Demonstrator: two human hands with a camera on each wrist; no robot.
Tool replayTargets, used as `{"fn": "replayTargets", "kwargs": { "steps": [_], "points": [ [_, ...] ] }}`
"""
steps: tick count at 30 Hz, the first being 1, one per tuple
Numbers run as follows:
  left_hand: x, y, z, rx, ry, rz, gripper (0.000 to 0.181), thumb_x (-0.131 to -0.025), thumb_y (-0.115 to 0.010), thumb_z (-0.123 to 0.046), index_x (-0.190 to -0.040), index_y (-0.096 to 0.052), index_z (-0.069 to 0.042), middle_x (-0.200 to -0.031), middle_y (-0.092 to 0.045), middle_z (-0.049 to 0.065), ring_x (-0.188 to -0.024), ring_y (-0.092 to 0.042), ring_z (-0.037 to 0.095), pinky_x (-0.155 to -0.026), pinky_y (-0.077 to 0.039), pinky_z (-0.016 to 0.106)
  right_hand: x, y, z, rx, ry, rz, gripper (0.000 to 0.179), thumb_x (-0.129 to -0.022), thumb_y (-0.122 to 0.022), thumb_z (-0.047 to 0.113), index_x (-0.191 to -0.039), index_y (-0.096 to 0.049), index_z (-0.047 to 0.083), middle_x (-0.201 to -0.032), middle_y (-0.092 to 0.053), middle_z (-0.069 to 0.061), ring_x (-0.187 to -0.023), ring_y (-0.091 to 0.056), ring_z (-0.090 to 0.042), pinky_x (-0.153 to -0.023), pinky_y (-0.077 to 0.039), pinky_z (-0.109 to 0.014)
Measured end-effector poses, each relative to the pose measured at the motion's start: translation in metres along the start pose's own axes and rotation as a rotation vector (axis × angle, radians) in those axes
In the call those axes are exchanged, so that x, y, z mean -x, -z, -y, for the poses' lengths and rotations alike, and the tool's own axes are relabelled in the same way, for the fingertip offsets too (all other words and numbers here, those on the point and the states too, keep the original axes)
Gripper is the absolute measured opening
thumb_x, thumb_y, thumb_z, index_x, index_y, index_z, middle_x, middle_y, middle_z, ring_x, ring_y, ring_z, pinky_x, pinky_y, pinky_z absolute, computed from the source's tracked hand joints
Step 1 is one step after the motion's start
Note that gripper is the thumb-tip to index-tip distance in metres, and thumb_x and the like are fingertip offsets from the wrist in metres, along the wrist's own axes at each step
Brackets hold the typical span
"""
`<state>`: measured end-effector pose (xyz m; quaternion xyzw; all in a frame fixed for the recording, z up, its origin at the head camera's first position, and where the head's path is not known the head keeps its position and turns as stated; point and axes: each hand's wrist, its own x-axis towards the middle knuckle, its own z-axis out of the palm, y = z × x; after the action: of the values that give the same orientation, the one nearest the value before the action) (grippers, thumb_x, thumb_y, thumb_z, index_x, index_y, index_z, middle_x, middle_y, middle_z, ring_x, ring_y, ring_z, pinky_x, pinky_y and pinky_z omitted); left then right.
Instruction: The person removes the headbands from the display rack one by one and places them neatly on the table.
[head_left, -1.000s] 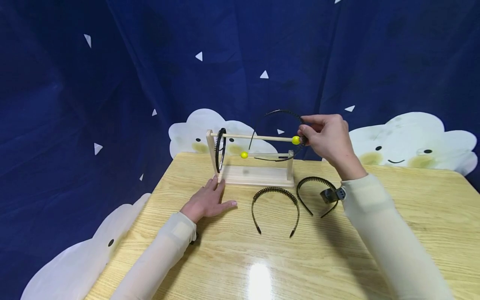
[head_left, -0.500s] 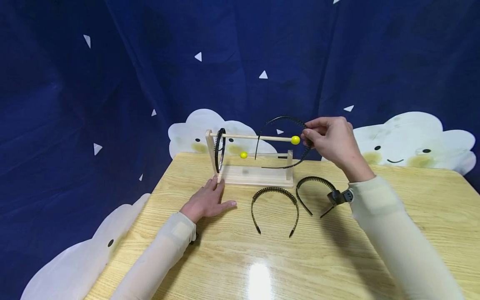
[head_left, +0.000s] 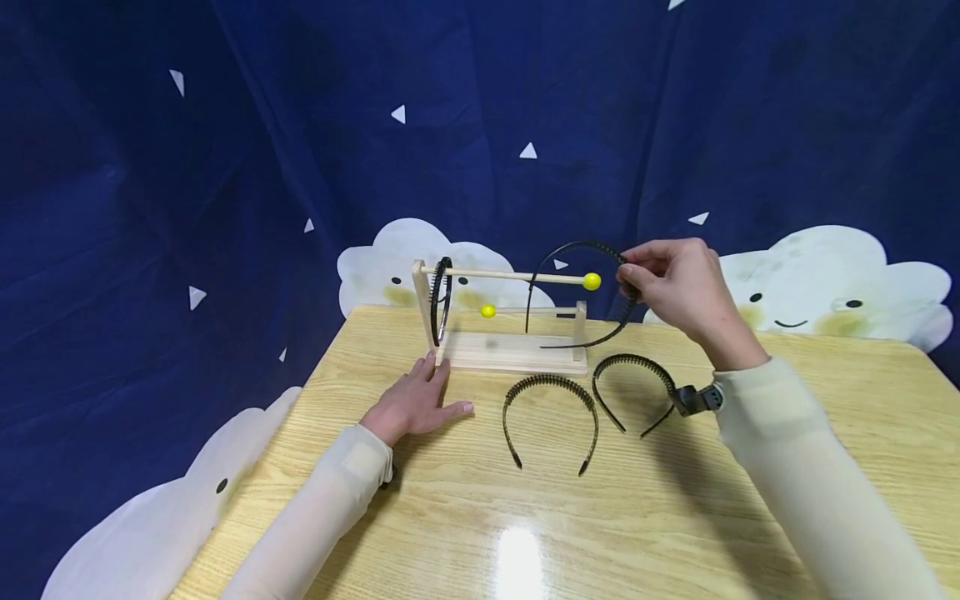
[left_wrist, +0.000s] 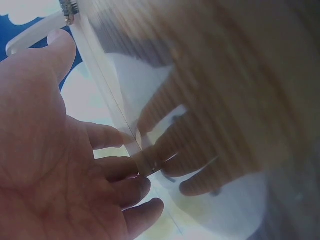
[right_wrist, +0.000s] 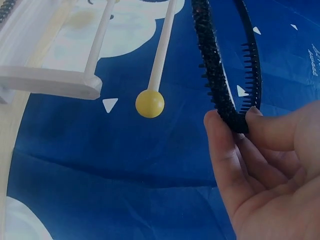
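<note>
Just beyond the right end of the upper bar (head_left: pixel 510 274), the right hand (head_left: pixel 682 292) pinches a band (right_wrist: pixel 209 55) between thumb and fingers, leaving only its thickness between them; it lies to their left, open ends toward the lower left. The bar's long axis runs left to right, a yellow ball (head_left: pixel 592 282) capping the end nearer this hand. The left hand (head_left: pixel 416 404) holds nothing, fingers straight and spread, tips at the left corner of the rack (head_left: pixel 510 352). Of four bands, a second band (head_left: pixel 436 304) hangs at the bar's left end; a third band (head_left: pixel 550 380) and fourth band (head_left: pixel 632 360) lie on the tabletop (head_left: pixel 450 517). One rack, two bars, two balls.
</note>
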<state>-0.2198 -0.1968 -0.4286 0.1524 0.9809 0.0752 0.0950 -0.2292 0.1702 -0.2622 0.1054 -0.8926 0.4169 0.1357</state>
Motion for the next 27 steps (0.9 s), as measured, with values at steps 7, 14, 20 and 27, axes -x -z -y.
{"fn": "replayTargets", "kwargs": {
  "steps": [7, 14, 20, 27],
  "points": [
    [0.0, 0.0, 0.0, 0.007, 0.0, 0.001, 0.098, -0.093, -0.045, -0.074, -0.161, -0.023, -0.007, -0.164, -0.006, 0.023, -0.149, -0.016, 0.042, -0.116, -0.026, 0.056, 0.002, 0.006, -0.005, 0.042, 0.012, -0.021, 0.021, -0.098, -0.069, 0.023, -0.107, -0.077, 0.006, -0.088, -0.076, -0.009, -0.075, -0.071, -0.015, -0.059, -0.051, -0.021],
    [0.001, 0.0, -0.001, 0.005, 0.002, 0.007, 0.098, -0.093, -0.044, -0.075, -0.161, -0.022, -0.007, -0.164, -0.004, 0.021, -0.149, -0.015, 0.042, -0.116, -0.026, 0.056, 0.004, 0.01, -0.008, 0.056, 0.007, -0.009, 0.025, -0.099, -0.067, 0.025, -0.11, -0.076, 0.005, -0.089, -0.075, -0.009, -0.076, -0.07, -0.016, -0.058, -0.05, -0.022],
    [0.001, 0.001, -0.001, 0.009, 0.005, 0.012, 0.098, -0.093, -0.045, -0.075, -0.161, -0.022, -0.007, -0.164, -0.005, 0.022, -0.149, -0.015, 0.042, -0.115, -0.026, 0.056, 0.007, 0.013, -0.012, 0.07, 0.008, 0.001, 0.024, -0.098, -0.068, 0.024, -0.11, -0.077, 0.005, -0.092, -0.076, -0.01, -0.078, -0.067, -0.017, -0.056, -0.047, -0.024],
    [0.001, 0.0, -0.002, 0.02, 0.019, 0.02, 0.098, -0.093, -0.047, -0.074, -0.161, -0.021, -0.008, -0.165, -0.003, 0.02, -0.15, -0.014, 0.041, -0.115, -0.027, 0.056, 0.011, 0.016, -0.015, 0.097, 0.012, 0.008, 0.024, -0.098, -0.068, 0.024, -0.111, -0.078, 0.005, -0.096, -0.075, -0.011, -0.079, -0.062, -0.019, -0.055, -0.045, -0.027]
  ]
}}
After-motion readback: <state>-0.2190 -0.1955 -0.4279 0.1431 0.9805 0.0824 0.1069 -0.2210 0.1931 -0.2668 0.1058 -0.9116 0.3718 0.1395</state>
